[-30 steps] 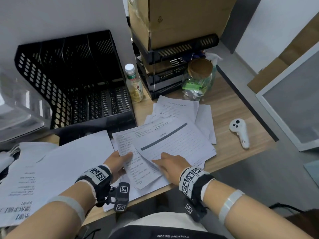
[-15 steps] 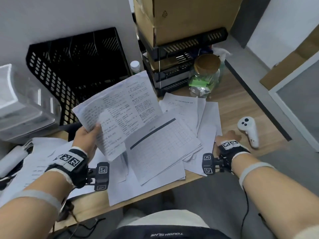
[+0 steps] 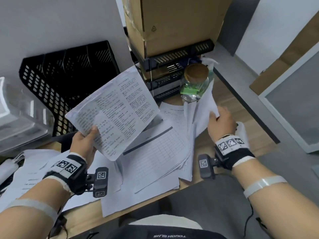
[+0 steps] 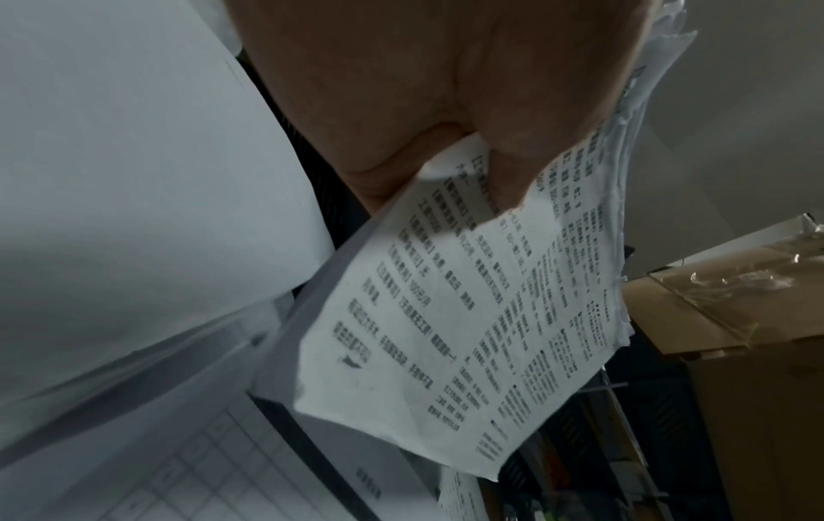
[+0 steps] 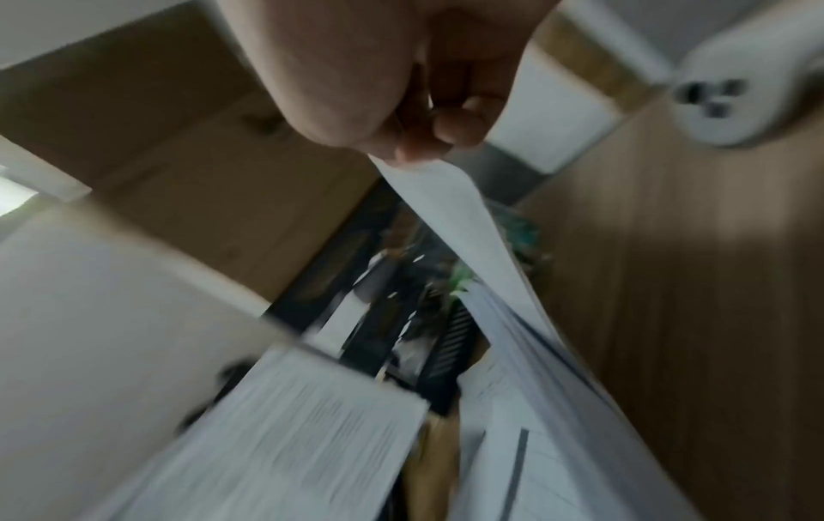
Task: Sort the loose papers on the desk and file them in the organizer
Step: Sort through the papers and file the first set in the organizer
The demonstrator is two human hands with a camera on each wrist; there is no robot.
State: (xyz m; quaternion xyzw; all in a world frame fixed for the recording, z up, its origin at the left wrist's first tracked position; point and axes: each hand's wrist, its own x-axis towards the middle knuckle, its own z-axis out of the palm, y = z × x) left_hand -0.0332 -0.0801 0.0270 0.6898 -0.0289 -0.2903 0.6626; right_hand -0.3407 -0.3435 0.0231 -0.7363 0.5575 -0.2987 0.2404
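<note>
Head cam: left hand [image 3: 84, 144] is holding a printed sheet [image 3: 115, 114] up off the desk [image 3: 241, 121], thumb clamped on its near corner, with the page tilted in front of the black mesh organizer [image 3: 69, 83]. Right hand [image 3: 220, 125] is pinching the edge of a blank white sheet [image 3: 205, 107] and lifting it off the right side of the paper pile [image 3: 155, 161], so that sheet stands almost on edge. The rest of the papers are spread loose over the desk, a grid form [image 3: 160, 149] on top in the middle, more sheets off to the left. A cork-lidded glass jar [image 3: 195, 81] sits behind the pile, next to a black tray rack [image 3: 172, 66] with a cardboard box [image 3: 172, 23] on top. A white controller [image 3: 242, 133] pokes out just behind the right wrist

Left wrist cam: thumb and curled fingers [image 4: 504, 169] grip the corner of the printed sheet [image 4: 468, 335], text dense and readable-ish, grid form [image 4: 223, 458] below

Right wrist cam: pretty blurry, but fingertips [image 5: 455, 127] clearly pinch the top corner of the white sheet [image 5: 468, 239], which hangs down toward the pile. The controller [image 5: 749, 95] is at the top right on the wood
</note>
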